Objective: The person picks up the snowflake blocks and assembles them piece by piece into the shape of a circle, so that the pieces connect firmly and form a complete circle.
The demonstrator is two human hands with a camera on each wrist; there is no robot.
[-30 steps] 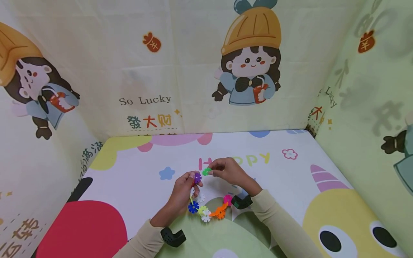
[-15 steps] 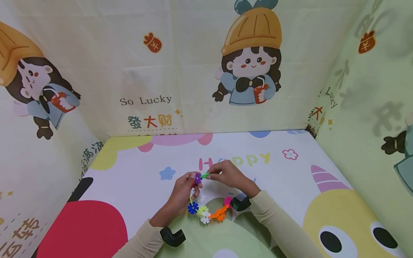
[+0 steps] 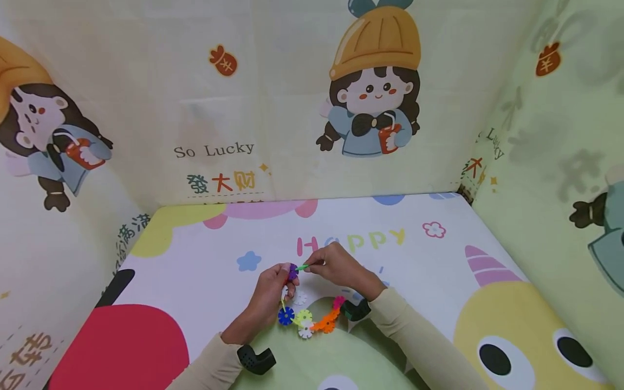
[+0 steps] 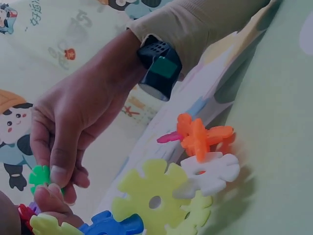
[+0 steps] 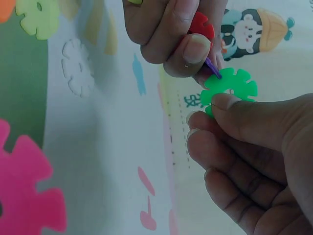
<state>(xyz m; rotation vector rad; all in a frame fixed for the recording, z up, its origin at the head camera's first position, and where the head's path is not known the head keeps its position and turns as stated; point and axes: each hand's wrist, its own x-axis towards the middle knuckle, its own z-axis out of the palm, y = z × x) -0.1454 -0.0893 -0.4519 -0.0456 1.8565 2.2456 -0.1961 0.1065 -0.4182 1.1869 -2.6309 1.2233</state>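
Observation:
My left hand (image 3: pixel 267 288) pinches a purple notched plastic disc (image 3: pixel 293 272), with a red disc (image 5: pixel 201 25) between the same fingers. In my right hand (image 3: pixel 337 265), thumb and fingers pinch a green snowflake disc (image 5: pixel 240 84). The green disc's edge meets the purple one at a notch; how deep it sits I cannot tell. From the left hand hangs a chain of interlocked discs: blue (image 3: pixel 286 316), yellow (image 4: pixel 146 191), white (image 4: pixel 212 174), orange (image 4: pixel 196 137) and pink (image 3: pixel 338 302). The chain curves below both hands towards the right wrist.
A white disc (image 5: pixel 78 67) lies flat on the printed tabletop (image 3: pixel 205 265), between the hands and the chain. Printed cloth walls (image 3: pixel 283 108) stand behind and at both sides. A black strip (image 3: pixel 117 287) lies at the table's left edge.
My right hand has moved left and slightly down, bringing the green disc from apart to touching the purple one. The green disc has turned edge-on to the head view. The left hand keeps its grip.

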